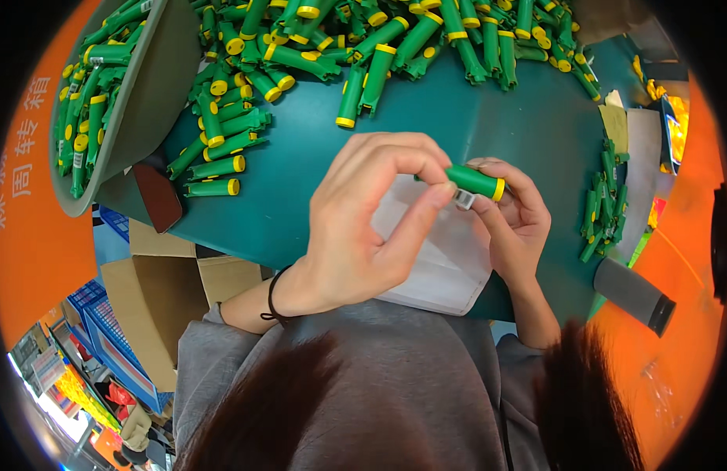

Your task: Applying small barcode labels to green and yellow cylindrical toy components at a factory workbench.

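My right hand (520, 216) grips a short green tube (475, 181) with a yellow cap, held lying sideways above the table. A small white label (463, 199) with dark print sits against the tube's near side, between my two thumbs. My left hand (371, 216) is closed in a pinch, its thumb and forefinger at the tube's left end and the label's edge. The fingers partly cover that end of the tube. Beneath both hands is a whitish translucent sheet (442, 271).
Many green tubes with yellow caps (379, 74) are heaped along the table's far side. A grey bin (147, 94) of similar tubes stands at left, above an open cardboard box (163, 290). More green pieces (605, 204) lie at right, near a grey cylinder (634, 297).
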Motion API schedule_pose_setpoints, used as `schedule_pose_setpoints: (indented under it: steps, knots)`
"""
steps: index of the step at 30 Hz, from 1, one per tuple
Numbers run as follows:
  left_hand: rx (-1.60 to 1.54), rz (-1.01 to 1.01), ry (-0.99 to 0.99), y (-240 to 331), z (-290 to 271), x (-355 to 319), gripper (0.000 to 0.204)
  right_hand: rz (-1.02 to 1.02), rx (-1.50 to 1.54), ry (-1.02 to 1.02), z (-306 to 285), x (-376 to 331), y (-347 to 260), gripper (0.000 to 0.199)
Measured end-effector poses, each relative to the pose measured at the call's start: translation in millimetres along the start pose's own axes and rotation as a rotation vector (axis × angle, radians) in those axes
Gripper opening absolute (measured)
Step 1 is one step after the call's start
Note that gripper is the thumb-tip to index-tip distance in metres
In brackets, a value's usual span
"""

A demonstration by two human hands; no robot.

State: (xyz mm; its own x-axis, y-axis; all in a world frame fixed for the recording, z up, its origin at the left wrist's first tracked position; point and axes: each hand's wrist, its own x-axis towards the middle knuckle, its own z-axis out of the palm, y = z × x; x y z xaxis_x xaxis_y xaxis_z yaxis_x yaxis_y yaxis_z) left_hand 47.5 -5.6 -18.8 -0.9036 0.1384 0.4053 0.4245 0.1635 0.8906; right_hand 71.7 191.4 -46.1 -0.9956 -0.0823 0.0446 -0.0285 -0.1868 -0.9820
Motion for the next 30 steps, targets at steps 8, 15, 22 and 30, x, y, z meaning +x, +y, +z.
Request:
schedule_pose_setpoints:
  steps: [8, 15, 22, 30]
  knots:
    - [0.081, -0.029, -0.122, 3, 19, 7, 0.012, -0.204, -0.17, -0.036, -9, -4, 1, 0.038]
    - [0.067, -0.084, -0.145, 8, 21, 8, 0.01, -0.263, -0.133, -0.052, -14, -5, 3, 0.038]
    - [0.094, -0.092, -0.157, 10, 23, 8, 0.009, -0.269, -0.184, -0.023, -12, -9, 2, 0.041]
    - [0.091, -0.073, -0.088, 5, 28, 4, 0.013, -0.247, -0.217, 0.005, -12, -12, 3, 0.042]
